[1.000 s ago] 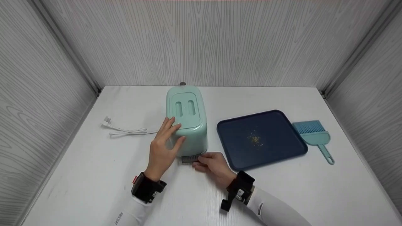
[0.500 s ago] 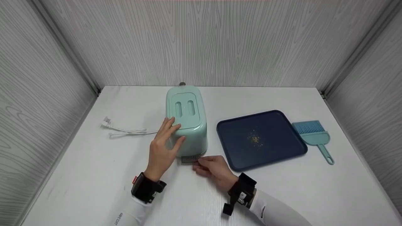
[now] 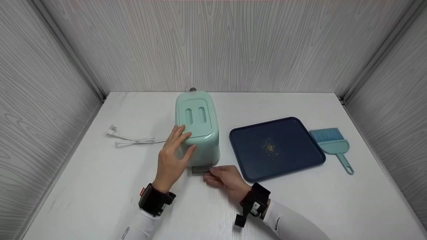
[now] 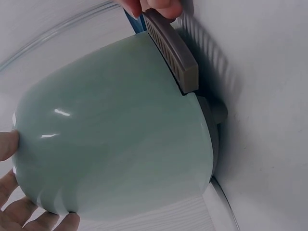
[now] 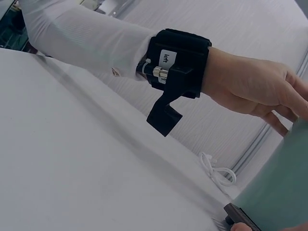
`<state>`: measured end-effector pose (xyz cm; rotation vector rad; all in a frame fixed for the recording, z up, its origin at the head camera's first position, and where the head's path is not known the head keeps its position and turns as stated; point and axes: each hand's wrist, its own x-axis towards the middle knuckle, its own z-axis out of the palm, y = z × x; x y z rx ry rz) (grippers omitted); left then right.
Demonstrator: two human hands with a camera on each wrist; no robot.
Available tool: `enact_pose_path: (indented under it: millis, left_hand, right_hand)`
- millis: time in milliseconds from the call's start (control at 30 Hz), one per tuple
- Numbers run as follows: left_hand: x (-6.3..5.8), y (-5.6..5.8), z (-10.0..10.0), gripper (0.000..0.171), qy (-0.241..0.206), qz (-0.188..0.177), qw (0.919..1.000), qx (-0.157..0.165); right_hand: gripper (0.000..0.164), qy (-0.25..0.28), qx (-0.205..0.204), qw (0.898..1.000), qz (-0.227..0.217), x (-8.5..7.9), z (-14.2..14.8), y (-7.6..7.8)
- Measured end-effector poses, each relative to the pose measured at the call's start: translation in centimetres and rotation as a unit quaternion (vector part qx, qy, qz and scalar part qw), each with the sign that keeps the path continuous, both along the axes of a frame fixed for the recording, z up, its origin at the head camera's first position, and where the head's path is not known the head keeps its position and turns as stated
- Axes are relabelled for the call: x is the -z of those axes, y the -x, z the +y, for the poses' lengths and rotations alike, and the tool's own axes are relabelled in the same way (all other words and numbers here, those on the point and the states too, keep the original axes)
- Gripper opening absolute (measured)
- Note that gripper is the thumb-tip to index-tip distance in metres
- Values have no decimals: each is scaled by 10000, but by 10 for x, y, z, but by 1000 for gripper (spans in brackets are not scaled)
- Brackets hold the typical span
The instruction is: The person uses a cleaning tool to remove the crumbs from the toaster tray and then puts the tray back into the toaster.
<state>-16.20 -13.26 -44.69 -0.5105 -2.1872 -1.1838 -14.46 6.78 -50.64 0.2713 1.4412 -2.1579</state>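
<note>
A mint-green toaster [image 3: 206, 150] with a lid on top stands left of the table's middle. At the foot of its near end, a grey slotted crumb tray [image 3: 199, 169] sticks out a little. My right hand [image 3: 230, 181] pinches the right end of this tray between thumb and fingers. My left hand [image 3: 170, 160] rests on the toaster's upper near-left part, thumb and fingers spread. In the left wrist view, the crumb tray [image 4: 175, 53] juts from the toaster's lower edge, and fingertips touch the toaster's opposite end. How far the tray reaches inside is hidden.
To the right lies a navy tray [image 3: 283, 160] with yellowish crumbs [image 3: 270, 148] on it. A teal brush and dustpan set [image 3: 334, 145] sits against its right edge. The toaster's white cord [image 3: 135, 140] lies bundled at left. Panel walls [image 3: 220, 46] enclose the table's back and sides.
My right hand has shifted slightly toward the near edge, still at the crumb tray's right end. The left hand and the toaster stay practically where they were.
</note>
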Motion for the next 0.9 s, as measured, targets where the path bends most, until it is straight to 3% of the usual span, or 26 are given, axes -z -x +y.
enact_pose_path:
  millis: [900]
  left_hand:
    - [-1,1,-1,38,398,274,9988,-85]
  right_hand:
    - [26,-195,461,9987,-18,0,-10,3]
